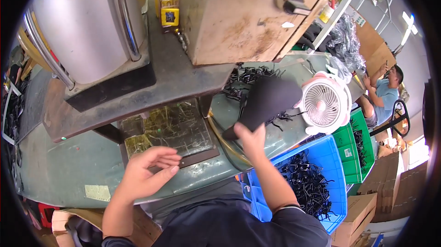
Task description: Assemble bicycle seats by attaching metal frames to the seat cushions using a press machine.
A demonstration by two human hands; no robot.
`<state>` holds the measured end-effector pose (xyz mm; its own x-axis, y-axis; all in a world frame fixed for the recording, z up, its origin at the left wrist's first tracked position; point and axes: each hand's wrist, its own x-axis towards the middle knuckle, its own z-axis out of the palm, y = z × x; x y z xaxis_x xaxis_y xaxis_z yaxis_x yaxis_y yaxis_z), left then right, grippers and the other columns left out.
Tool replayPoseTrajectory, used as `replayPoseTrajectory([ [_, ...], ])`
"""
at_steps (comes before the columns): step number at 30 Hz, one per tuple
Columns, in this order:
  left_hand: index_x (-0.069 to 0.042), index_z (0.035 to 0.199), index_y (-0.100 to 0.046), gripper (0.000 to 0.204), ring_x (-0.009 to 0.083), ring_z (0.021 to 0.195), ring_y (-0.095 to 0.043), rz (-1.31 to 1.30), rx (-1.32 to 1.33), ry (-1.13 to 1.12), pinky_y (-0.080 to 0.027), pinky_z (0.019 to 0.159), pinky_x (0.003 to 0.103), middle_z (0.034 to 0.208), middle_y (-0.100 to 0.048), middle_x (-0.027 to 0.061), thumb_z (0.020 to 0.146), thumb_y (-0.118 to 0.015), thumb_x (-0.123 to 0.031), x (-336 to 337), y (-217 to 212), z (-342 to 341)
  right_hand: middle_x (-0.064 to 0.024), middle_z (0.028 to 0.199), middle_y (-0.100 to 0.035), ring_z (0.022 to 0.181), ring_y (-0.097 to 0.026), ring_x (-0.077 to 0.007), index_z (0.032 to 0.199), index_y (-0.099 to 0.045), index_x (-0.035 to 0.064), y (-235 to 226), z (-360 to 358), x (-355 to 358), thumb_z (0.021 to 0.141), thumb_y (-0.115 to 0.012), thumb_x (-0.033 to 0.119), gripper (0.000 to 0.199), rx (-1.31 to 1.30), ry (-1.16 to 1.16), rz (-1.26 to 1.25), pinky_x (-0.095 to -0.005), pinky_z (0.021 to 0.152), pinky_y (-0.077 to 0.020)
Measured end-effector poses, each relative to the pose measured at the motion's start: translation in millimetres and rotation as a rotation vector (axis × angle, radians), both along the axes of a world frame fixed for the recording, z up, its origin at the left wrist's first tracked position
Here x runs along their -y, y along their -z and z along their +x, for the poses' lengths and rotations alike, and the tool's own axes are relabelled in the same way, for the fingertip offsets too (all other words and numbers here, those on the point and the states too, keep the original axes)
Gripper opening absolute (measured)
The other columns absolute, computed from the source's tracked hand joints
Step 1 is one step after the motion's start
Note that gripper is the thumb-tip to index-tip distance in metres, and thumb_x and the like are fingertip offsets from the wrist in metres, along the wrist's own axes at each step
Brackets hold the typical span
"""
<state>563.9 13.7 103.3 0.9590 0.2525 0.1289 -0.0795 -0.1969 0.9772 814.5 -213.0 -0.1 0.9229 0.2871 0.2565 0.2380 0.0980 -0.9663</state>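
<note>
My right hand (251,139) grips a black bicycle saddle (273,100) by its narrow end, holding it tilted above the green worktable (59,164). The saddle's wide end points away to the right, close to a pink and white fan (321,102). Empty, with its fingers stretched and slightly apart, my left hand (154,171) hovers at the near edge of a flat base plate (183,130) patched with yellowish tape. That plate lies beneath the dark metal platform (183,79) of a machine. Black curved parts (250,75) lie heaped behind the saddle, which partly hides them.
A silver cylinder (87,22) and a beige box with a knob (239,17) stand on the platform. To the right are a blue crate (337,169) of black parts, a green crate (344,148) and cardboard boxes (356,221). Another person (386,98) sits at the far right.
</note>
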Motion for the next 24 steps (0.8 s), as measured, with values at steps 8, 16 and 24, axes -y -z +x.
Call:
replayPoseTrajectory([
  [8, 0.004, 0.116, -0.073, 0.020, 0.0222, 0.104, -0.077, 0.524, -0.092, -0.177, -0.059, 0.094, 0.036, 0.111, -0.080, 0.0138, 0.096, -0.072, 0.004, -47.5, -12.2, -118.8, -0.0229, 0.137, -0.069, 0.125, -0.068, -0.0328, 0.148, -0.051, -0.0086, -57.9, 194.7, -62.7, 0.094, -0.079, 0.023, 0.068, 0.097, 0.098, -0.322, -0.0410, 0.108, -0.0538],
  [16, 0.008, 0.149, -0.056, 0.045, 0.0414, 0.136, -0.061, 1.235, -0.785, -1.298, -0.048, 0.118, 0.043, 0.150, -0.061, 0.0284, 0.110, -0.060, -0.014, -128.5, 157.0, -577.0, -0.0196, 0.130, -0.063, 0.124, -0.061, -0.0415, 0.128, -0.066, 0.0055, 19.9, 111.8, -51.5, 0.081, -0.071, 0.009, 0.047, 1.084, 0.030, -1.068, -0.0470, 0.101, -0.0560],
  [24, 0.000, 0.128, -0.071, 0.042, 0.0400, 0.116, -0.072, 0.820, -2.093, -1.257, -0.060, 0.096, 0.049, 0.129, -0.071, 0.0235, 0.100, -0.070, -0.032, 68.1, 216.8, -647.2, -0.0226, 0.132, -0.060, 0.119, -0.061, -0.0419, 0.136, -0.068, 0.0053, -15.7, 75.4, -34.0, 0.071, -0.079, 0.009, 0.065, 0.964, -0.094, -1.122, -0.0533, 0.103, -0.0523],
])
